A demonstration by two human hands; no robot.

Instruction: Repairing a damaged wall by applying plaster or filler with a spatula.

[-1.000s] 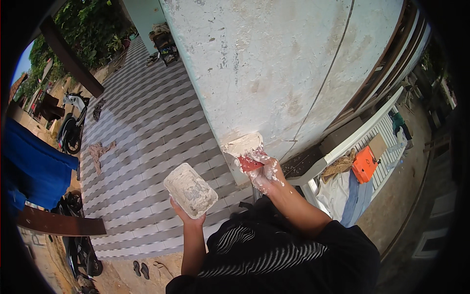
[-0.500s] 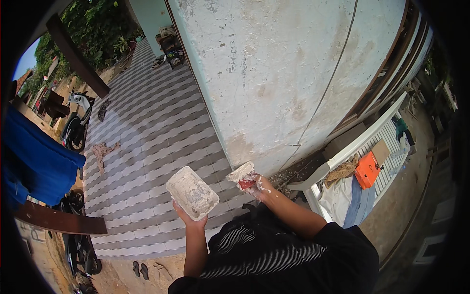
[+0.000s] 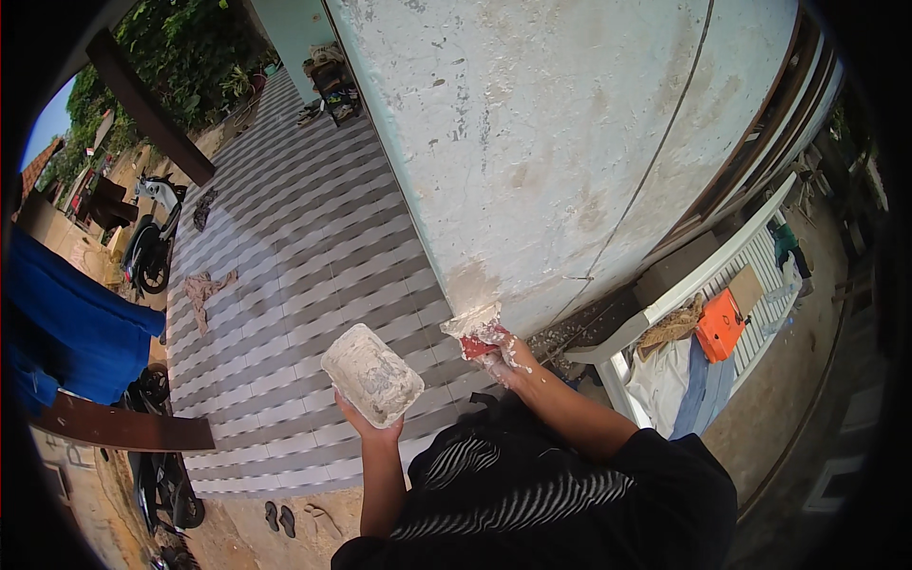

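My left hand [image 3: 370, 418] grips a rectangular plastic tub [image 3: 372, 375] from below; its inside is coated with whitish-grey putty. In my right hand [image 3: 503, 356], closed round its red handle, is a putty knife [image 3: 472, 323] with a broad blade covered in putty. The blade is up against or very near the low corner of the pale blue-white wall [image 3: 532, 171]; I cannot tell whether it touches. White putty is smeared over my right fingers and wrist. The wall is stained, with flaking paint and a dark line running down it.
A striped tiled floor [image 3: 304, 275] spreads to the left, with a crumpled cloth [image 3: 206, 288] on it. At right, a white slatted panel [image 3: 750, 323] bears an orange bag [image 3: 720, 325] and fabrics. Blue cloth [image 3: 81, 313] hangs at left, near a motorcycle [image 3: 152, 237]. Sandals [image 3: 279, 519] lie below.
My right hand has turned the putty knife, so its blade now tilts up toward the wall's corner. The tub in my left hand stays nearly in place. The view has shifted slightly.
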